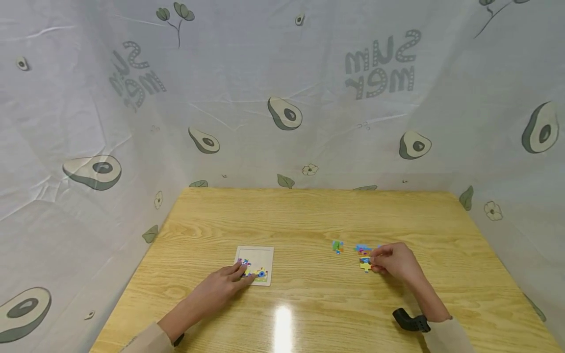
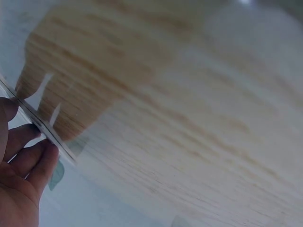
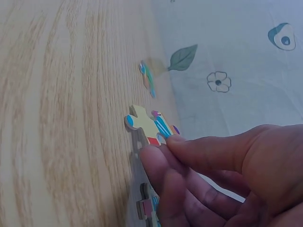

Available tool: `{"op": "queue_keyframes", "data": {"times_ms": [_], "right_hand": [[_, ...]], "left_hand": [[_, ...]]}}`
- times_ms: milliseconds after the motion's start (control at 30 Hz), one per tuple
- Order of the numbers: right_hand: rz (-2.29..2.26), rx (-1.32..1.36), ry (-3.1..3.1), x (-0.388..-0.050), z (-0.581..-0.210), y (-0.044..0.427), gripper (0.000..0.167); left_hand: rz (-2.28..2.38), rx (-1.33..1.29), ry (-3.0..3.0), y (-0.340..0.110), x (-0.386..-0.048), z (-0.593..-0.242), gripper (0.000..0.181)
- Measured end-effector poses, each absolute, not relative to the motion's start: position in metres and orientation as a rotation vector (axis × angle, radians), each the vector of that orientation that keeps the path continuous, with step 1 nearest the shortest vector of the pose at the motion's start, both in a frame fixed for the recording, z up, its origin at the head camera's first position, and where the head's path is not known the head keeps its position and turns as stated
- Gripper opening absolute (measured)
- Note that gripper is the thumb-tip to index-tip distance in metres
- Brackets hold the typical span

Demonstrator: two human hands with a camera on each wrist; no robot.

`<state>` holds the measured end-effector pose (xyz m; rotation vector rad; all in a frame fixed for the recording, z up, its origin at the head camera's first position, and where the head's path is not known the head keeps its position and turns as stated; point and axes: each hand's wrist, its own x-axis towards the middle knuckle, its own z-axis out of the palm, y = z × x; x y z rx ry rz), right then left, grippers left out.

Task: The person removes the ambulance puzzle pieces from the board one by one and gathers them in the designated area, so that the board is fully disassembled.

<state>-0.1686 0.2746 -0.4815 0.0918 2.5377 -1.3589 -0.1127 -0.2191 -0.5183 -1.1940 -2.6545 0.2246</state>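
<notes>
My left hand rests with extended fingers on a white puzzle board, and several colourful pieces lie along the board's near part. In the left wrist view, the fingers touch the board's edge. Over on the right, my right hand pinches a jigsaw puzzle piece between thumb and fingertips. That piece is mostly yellow, with blue and red marks, and is tilted up from the table in the right wrist view. The fingers hide part of it.
A green-and-orange puzzle piece lies left of the right hand. Beyond the held piece is a blue one, and another piece is partly hidden below the fingers. A printed curtain borders the wooden table.
</notes>
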Motion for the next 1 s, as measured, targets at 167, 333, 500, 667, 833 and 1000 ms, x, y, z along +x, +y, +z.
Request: {"op": "queue_keyframes", "data": {"times_ms": [167, 333, 500, 667, 833, 1000], "right_hand": [[-1.240, 0.054, 2.636, -0.1703, -0.4799, 0.2740, 0.019], [-1.148, 0.014, 2.689, -0.1705, -0.4811, 0.2730, 0.015], [-1.061, -0.032, 2.735, -0.1727, -0.4804, 0.2728, 0.013], [-1.016, -0.062, 2.771, -0.1733, -0.4782, 0.2716, 0.010], [-0.992, -0.084, 2.803, -0.1722, -0.4786, 0.2695, 0.009], [-0.984, -0.117, 2.819, -0.1726, -0.4792, 0.2697, 0.010]], "left_hand": [[0.236, -1.202, -2.651, -0.2187, -0.1132, -0.5185, 0.048], [0.227, -1.204, -2.653, -0.2188, -0.1130, -0.5186, 0.049], [0.206, -1.199, -2.645, -0.2190, -0.1135, -0.5202, 0.048], [0.197, -1.193, -2.643, -0.2182, -0.1128, -0.5202, 0.047], [0.197, -1.190, -2.657, -0.2176, -0.1124, -0.5184, 0.047], [0.197, -1.191, -2.650, -0.2172, -0.1132, -0.5185, 0.046]]}}
